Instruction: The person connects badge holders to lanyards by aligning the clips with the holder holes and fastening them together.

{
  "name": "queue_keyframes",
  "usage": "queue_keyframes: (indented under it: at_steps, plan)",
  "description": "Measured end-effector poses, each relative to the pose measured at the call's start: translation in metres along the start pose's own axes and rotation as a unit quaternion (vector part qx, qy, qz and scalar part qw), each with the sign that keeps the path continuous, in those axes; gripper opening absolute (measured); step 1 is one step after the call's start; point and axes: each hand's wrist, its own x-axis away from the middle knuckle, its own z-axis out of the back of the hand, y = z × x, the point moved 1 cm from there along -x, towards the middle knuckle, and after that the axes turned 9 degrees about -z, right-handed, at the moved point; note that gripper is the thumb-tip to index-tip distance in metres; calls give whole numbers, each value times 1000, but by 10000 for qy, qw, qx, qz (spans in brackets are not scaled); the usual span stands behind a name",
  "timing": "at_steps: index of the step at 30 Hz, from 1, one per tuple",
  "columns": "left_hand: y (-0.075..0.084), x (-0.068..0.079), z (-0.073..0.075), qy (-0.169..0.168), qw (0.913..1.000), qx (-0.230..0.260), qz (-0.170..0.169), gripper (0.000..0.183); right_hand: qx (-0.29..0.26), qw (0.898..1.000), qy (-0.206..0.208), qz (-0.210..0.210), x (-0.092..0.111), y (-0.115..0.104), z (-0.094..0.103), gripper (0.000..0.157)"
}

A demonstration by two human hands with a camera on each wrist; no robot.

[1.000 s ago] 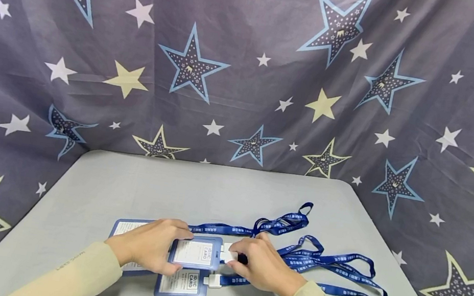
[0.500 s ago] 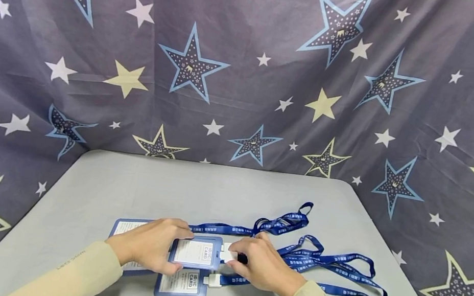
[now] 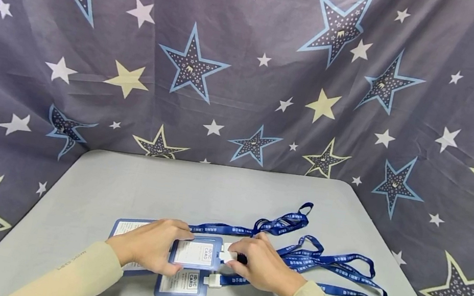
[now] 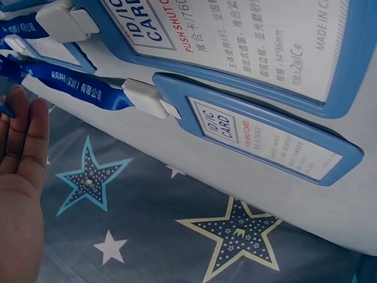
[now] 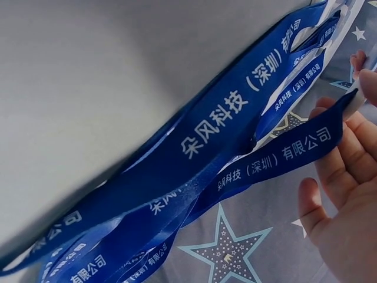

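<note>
In the head view, my left hand (image 3: 152, 243) grips a blue ID card holder (image 3: 194, 252) between thumb and fingers, its white card facing up. My right hand (image 3: 264, 263) pinches the white clip (image 3: 227, 254) at that holder's right end. A blue lanyard strap (image 5: 277, 153) runs from the clip in the right wrist view. Just below the gripped holder lies a second card holder (image 3: 180, 289) with its own white clip (image 3: 213, 281). A third, larger-looking holder (image 3: 124, 226) is partly hidden under my left hand.
Folded blue lanyards (image 3: 334, 267) spread over the right side of the grey table (image 3: 166, 183). Another bundled lanyard (image 3: 283, 223) lies farther back, its strap reaching left toward the third holder. A star-patterned cloth (image 3: 252, 83) rises behind and beside the table.
</note>
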Motion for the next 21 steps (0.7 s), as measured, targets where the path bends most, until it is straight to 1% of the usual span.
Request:
queue_keyframes:
  at_steps: [9, 21]
  plan:
    - [0, -1, 0, 17, 9999, 45, -130, 68, -44, 10000, 10, 56, 1, -1, -1, 14]
    - [-2, -1, 0, 19, 9997, 78, -216, 68, -50, 9999, -17, 141, 1, 0, -1, 17]
